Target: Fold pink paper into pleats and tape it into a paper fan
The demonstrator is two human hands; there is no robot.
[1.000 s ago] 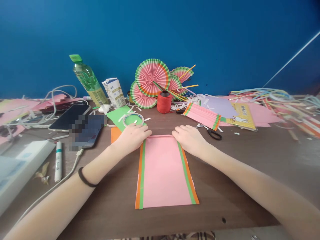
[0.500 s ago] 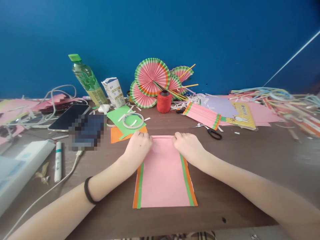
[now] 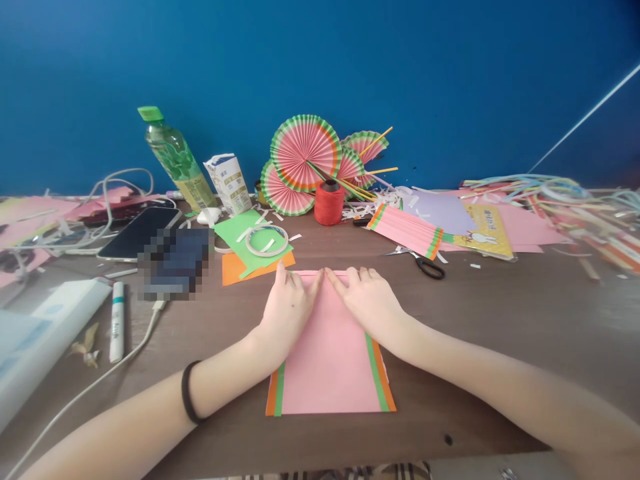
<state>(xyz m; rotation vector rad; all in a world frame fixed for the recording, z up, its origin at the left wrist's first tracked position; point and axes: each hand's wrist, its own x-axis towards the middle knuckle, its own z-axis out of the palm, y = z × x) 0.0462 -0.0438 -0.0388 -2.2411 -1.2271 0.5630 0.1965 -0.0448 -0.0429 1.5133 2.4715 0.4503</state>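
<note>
Left hand [image 3: 289, 313], right hand [image 3: 376, 303] on pink paper [image 3: 330, 377]; marker [image 3: 117, 327], carton [image 3: 229, 187]: print illegible.

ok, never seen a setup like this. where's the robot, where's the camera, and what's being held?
No robot here: these are a person's own bare hands. One camera worn on the head looks forward and down, so the arms come in from the bottom of the picture.

The left hand and right hand are both at the far, folded edge of a pink paper sheet with green and orange side strips. Whether they pinch the fold or just press it, I can't tell.

Behind it on the wooden table are round pleated paper fans, a red thread spool, a pleated pink paper piece and scissors. To the left are a green-capped bottle, a carton and a marker.
</note>
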